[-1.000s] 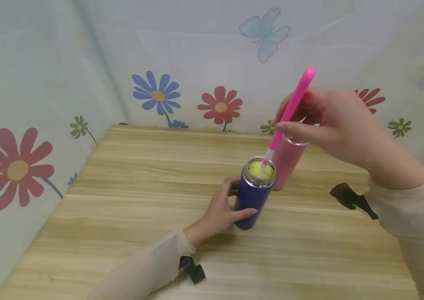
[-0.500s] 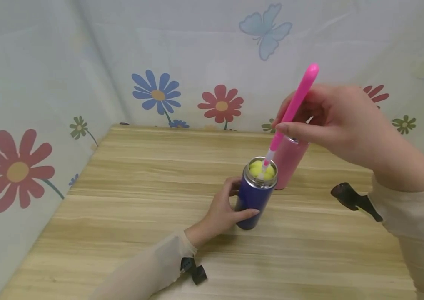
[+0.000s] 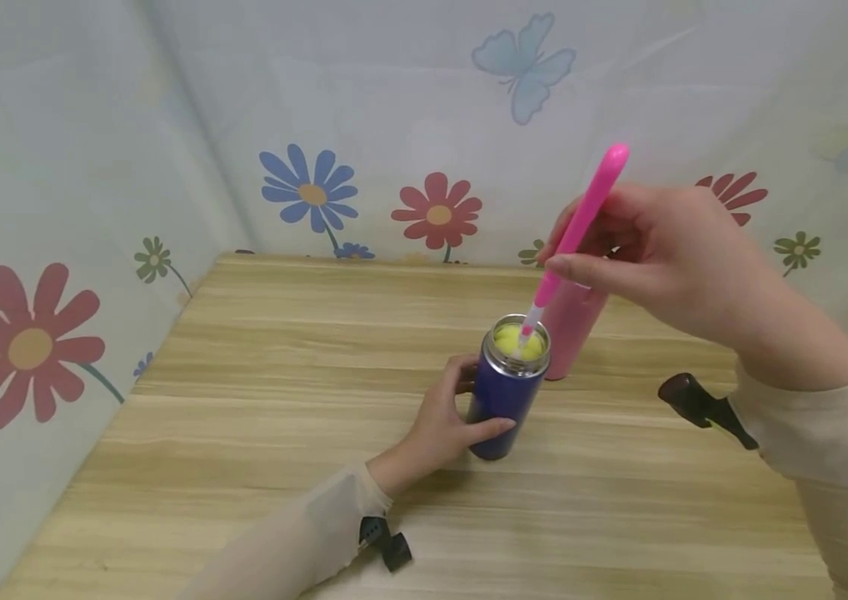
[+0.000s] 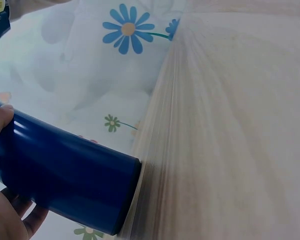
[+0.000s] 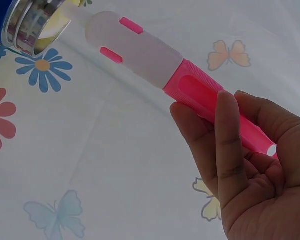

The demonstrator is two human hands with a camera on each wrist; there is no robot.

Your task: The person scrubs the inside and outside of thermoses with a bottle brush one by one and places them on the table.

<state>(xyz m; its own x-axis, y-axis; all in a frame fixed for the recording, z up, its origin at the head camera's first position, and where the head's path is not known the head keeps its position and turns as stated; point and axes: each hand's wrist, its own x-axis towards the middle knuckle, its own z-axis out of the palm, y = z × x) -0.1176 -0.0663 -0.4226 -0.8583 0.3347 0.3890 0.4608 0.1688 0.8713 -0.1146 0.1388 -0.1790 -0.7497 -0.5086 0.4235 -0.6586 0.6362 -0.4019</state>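
My left hand (image 3: 439, 425) grips a dark blue insulated bottle (image 3: 502, 408) round its lower body. The bottle stands on the table, uncapped, with a bare steel threaded mouth. In that mouth sits the yellow sponge head (image 3: 510, 340) of a bottle brush (image 3: 585, 217); its lower part is hidden inside. Above the bottle, my right hand (image 3: 682, 258) pinches the brush's pink handle between thumb and fingers, and the handle leans to the right. The right wrist view shows the white neck of the brush (image 5: 135, 50) reaching into the bottle. In the left wrist view the blue bottle (image 4: 70, 170) appears sideways.
Just behind and right of the blue bottle stands a pink bottle (image 3: 574, 329), its top partly hidden by my right hand. The wooden table (image 3: 281, 350) ends against a white curtain (image 3: 386, 100) printed with flowers and butterflies. Dark wrist cameras stick out from both sleeves.
The brush and my right hand shift up slightly, then back down a little; the sponge head bulged higher half a second ago and sits slightly lower now. My left hand keeps its hold on the bottle.
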